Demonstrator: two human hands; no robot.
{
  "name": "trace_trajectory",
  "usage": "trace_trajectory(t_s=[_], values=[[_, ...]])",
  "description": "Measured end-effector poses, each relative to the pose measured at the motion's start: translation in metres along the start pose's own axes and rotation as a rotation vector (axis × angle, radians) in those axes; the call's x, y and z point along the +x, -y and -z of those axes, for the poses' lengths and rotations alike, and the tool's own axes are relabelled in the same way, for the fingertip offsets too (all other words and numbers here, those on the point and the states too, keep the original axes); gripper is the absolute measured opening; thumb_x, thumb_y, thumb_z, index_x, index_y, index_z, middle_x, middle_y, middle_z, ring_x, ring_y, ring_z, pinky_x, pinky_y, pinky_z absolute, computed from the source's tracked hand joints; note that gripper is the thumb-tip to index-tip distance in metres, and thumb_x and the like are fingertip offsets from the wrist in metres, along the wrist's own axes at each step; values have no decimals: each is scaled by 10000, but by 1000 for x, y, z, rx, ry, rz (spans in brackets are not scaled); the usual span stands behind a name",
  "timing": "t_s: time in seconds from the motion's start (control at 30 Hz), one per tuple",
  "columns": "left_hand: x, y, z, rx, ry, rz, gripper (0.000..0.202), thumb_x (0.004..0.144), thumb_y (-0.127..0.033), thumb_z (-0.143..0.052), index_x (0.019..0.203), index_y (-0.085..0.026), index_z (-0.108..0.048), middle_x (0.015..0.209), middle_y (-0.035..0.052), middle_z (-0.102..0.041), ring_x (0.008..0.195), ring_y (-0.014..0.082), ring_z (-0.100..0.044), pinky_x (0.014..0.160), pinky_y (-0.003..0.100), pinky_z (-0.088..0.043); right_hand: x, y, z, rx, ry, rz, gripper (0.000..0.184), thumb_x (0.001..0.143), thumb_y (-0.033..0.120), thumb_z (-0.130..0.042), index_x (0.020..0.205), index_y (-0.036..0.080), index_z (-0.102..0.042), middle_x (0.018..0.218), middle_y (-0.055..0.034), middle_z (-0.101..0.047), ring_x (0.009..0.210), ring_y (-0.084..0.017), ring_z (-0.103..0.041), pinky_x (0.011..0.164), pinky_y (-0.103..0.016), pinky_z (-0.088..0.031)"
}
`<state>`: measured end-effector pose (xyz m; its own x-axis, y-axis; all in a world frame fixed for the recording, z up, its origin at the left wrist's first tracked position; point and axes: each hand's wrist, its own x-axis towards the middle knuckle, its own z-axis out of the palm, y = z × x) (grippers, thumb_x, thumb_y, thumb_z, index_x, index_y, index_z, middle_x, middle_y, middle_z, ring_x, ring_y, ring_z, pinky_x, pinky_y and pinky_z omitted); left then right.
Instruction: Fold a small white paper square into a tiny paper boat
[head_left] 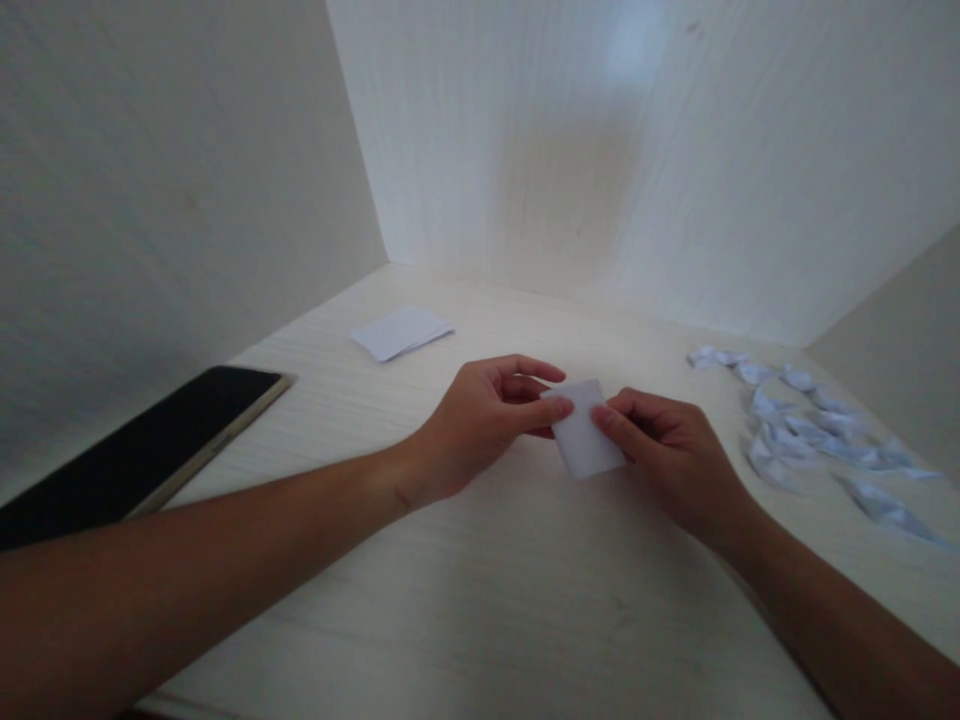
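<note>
Left forearm nearest — left hand and right hand pinch paper slip (fingertips closed).

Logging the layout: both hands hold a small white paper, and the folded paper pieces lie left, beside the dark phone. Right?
No: in the head view the folded paper pieces lie right, across from the dark phone; left hand and right hand hold the small white paper.

Dark phone lies flat at the near left, close along the left wall panel. Farther back, a small stack of white slips sits on the pale wooden desk. On the right, folded paper pieces lie scattered, far to near.
</note>
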<state>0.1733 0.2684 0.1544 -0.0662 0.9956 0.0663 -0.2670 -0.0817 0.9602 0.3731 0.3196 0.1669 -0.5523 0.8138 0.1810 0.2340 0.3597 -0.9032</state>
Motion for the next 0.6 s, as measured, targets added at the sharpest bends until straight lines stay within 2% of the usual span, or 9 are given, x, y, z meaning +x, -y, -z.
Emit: trace_trajectory(t_s=[0.17, 0.3, 0.4, 0.6], values=[[-1, -2, 1, 67, -50, -88, 311, 733, -204, -892, 996, -147, -735, 792, -2, -741, 720, 99, -700, 704, 216, -559, -1, -1, -3, -25, 41, -9, 308, 914, 406, -657, 710, 175, -636, 622, 36, -510, 579, -99, -417, 525, -253, -291], [-2, -3, 1, 139, -44, -117, 311, 733, -228, -893, 996, -149, -746, 782, -6, -721, 700, 88, -665, 675, 207, -518, -2, -1, -4, -59, 51, -4, 339, 919, 404, -653, 674, 179, -589, 600, 49, -442, 577, -100, -370, 524, -263, -267], [-3, -6, 0, 164, -28, -106, 306, 734, -216, -889, 991, -141, -742, 729, -19, -699, 660, 79, -641, 647, 199, -505, -2, 0, -3, -65, 45, 6, 364, 928, 431, -647, 670, 186, -573, 601, 51, -440, 578, -102, -369, 530, -267, -277], [-5, -9, -3, 156, -15, -46, 306, 701, -183, -901, 953, -118, -740, 661, -39, -665, 605, 63, -616, 595, 172, -499, -3, 2, -2, -23, 47, 31, 327, 950, 402, -638, 706, 184, -629, 604, 50, -492, 566, -95, -402, 530, -264, -272]])
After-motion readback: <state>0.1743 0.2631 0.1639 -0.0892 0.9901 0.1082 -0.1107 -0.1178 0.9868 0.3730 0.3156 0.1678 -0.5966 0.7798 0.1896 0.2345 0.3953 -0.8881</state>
